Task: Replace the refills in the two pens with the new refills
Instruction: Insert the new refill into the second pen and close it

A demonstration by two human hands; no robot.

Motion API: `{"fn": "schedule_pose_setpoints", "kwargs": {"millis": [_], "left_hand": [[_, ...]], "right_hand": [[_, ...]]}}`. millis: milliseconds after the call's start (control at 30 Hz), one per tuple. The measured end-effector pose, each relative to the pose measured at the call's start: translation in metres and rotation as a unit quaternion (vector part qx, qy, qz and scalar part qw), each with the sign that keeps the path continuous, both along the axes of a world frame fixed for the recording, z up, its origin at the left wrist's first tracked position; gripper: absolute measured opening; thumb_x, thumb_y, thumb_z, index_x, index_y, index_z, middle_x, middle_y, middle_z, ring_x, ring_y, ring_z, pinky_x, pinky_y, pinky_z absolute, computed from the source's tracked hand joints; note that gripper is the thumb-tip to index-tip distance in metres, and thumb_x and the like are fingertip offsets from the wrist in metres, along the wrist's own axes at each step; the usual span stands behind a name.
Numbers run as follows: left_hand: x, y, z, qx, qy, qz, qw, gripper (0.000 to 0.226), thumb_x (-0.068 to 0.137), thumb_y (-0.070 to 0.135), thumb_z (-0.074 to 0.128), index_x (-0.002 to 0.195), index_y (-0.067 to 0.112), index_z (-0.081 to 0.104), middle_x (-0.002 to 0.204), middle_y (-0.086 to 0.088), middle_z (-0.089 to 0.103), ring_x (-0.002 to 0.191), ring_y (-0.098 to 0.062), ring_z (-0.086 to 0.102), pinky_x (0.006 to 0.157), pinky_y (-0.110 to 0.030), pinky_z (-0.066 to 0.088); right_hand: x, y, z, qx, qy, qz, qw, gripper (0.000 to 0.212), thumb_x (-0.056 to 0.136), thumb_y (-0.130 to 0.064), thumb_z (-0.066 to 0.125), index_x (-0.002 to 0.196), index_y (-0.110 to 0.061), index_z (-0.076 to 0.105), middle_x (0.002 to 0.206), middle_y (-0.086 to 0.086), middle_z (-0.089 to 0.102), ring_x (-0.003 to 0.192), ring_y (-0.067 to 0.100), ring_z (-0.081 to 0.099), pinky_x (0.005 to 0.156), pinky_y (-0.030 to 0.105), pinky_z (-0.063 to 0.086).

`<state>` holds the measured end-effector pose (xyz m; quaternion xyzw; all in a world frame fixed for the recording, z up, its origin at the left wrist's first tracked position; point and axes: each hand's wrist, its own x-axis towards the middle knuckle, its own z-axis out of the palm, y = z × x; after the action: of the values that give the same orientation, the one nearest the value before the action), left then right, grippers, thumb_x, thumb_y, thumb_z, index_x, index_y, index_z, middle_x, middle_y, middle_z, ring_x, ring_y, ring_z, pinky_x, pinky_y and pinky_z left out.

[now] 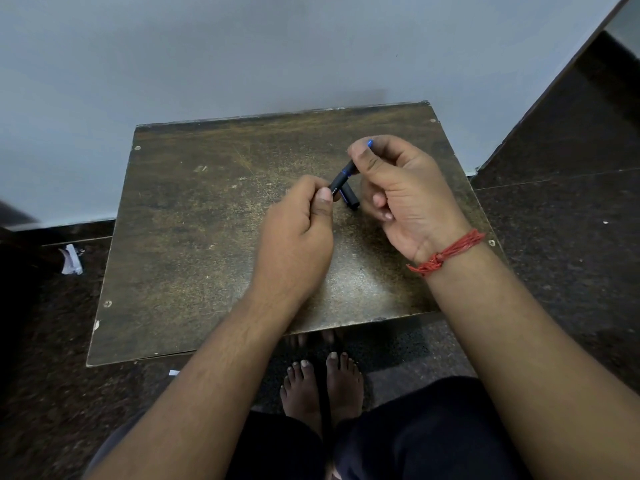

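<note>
A black pen (341, 180) with a blue band and a blue end is held above the worn brown table (194, 237). My left hand (301, 230) pinches its lower end between thumb and fingers. My right hand (398, 188) grips its upper end, and the blue tip pokes out past the fingers. A second dark pen part (351, 199) shows just below, between the hands; whether it lies on the table or is held I cannot tell. No loose refills are visible.
The small table stands against a pale wall (242, 57). Dark speckled floor (554, 220) surrounds it. Crumpled white paper (71, 259) lies on the floor at the left. Bare feet (322, 386) sit under the table's near edge.
</note>
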<state>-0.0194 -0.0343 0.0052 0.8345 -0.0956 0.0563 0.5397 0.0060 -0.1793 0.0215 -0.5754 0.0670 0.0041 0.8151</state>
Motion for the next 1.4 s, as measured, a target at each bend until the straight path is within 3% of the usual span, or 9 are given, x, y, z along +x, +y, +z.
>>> {"fn": "schedule_pose_setpoints", "kwargs": {"millis": [100,367,533,633,767,967,1067,1233,1400], "left_hand": [[-0.0014,-0.0006,0.0015,0.003,-0.002,-0.004,1.000,0.018,0.103,0.024,0.044,0.095,0.021,0.060,0.062,0.011,0.051,0.054,-0.003,0.044,0.052,-0.032,0.038],[0.0001,0.0010,0.0012,-0.006,-0.001,0.015,1.000,0.019,0.102,0.024,0.044,0.094,0.018,0.060,0.065,0.004,0.053,0.058,-0.007,0.045,0.059,-0.038,0.041],[-0.0007,0.0008,0.0018,0.004,-0.002,0.010,1.000,0.019,0.103,0.023,0.045,0.095,0.017,0.061,0.065,0.001,0.055,0.057,-0.007,0.046,0.056,-0.036,0.040],[-0.0018,-0.0010,0.0028,0.012,-0.003,0.002,1.000,0.019,0.103,0.023,0.045,0.096,0.016,0.061,0.064,0.008,0.052,0.056,-0.006,0.046,0.055,-0.034,0.040],[-0.0005,0.0010,0.0025,-0.003,0.003,0.010,1.000,0.020,0.104,0.024,0.043,0.096,0.017,0.060,0.064,0.004,0.052,0.055,-0.007,0.044,0.054,-0.036,0.040],[0.0018,0.0014,0.0007,-0.014,0.005,0.020,1.000,0.024,0.101,0.029,0.041,0.096,0.016,0.060,0.063,0.005,0.050,0.056,-0.009,0.044,0.055,-0.036,0.040],[0.0014,0.0018,0.0004,-0.021,0.010,0.016,1.000,0.024,0.101,0.029,0.041,0.096,0.016,0.060,0.063,0.005,0.050,0.056,-0.009,0.043,0.054,-0.035,0.039],[0.0000,0.0005,0.0012,-0.013,0.001,0.008,1.000,0.023,0.102,0.027,0.042,0.096,0.015,0.060,0.063,0.004,0.051,0.055,-0.009,0.044,0.054,-0.039,0.041],[0.0006,0.0008,0.0004,-0.020,0.005,0.010,1.000,0.023,0.101,0.028,0.041,0.096,0.016,0.060,0.063,0.003,0.050,0.055,-0.009,0.043,0.053,-0.038,0.039]], "right_hand": [[-0.0002,0.0027,-0.0007,-0.017,0.013,-0.031,0.999,0.017,0.093,-0.024,0.068,0.084,-0.014,0.056,0.069,0.002,0.051,0.041,0.006,0.035,0.036,0.015,0.020],[-0.0006,-0.0028,0.0016,0.002,-0.004,0.007,1.000,0.016,0.100,-0.009,0.055,0.112,-0.004,0.062,0.107,0.012,0.073,0.042,0.004,0.037,0.035,0.017,0.021],[-0.0004,-0.0008,0.0019,0.005,-0.002,0.001,1.000,0.003,0.097,-0.010,0.061,0.093,-0.010,0.061,0.081,0.006,0.067,0.039,0.004,0.035,0.035,0.016,0.020],[-0.0004,0.0014,0.0003,-0.013,0.015,-0.026,0.999,0.017,0.092,-0.020,0.069,0.083,-0.016,0.055,0.071,0.006,0.049,0.040,0.006,0.036,0.036,0.015,0.021],[-0.0011,0.0016,0.0012,-0.020,0.020,-0.035,0.999,0.015,0.094,-0.025,0.066,0.091,-0.014,0.057,0.089,0.012,0.056,0.042,0.005,0.039,0.036,0.015,0.021],[-0.0008,-0.0023,0.0016,0.004,0.006,0.002,1.000,0.015,0.098,-0.008,0.058,0.112,-0.005,0.062,0.115,0.016,0.072,0.042,0.004,0.039,0.035,0.016,0.021],[-0.0013,-0.0028,0.0020,0.003,-0.001,0.022,1.000,0.017,0.099,-0.003,0.054,0.113,-0.005,0.063,0.107,0.012,0.074,0.040,0.003,0.037,0.034,0.017,0.021],[-0.0014,0.0001,0.0019,-0.005,0.018,-0.008,1.000,0.018,0.094,-0.010,0.064,0.111,-0.003,0.062,0.070,-0.005,0.065,0.041,0.004,0.038,0.036,0.017,0.019],[-0.0023,0.0024,0.0027,-0.011,0.024,-0.023,0.999,0.025,0.096,-0.016,0.064,0.117,-0.002,0.061,0.091,0.003,0.068,0.043,0.005,0.040,0.035,0.017,0.019]]}}
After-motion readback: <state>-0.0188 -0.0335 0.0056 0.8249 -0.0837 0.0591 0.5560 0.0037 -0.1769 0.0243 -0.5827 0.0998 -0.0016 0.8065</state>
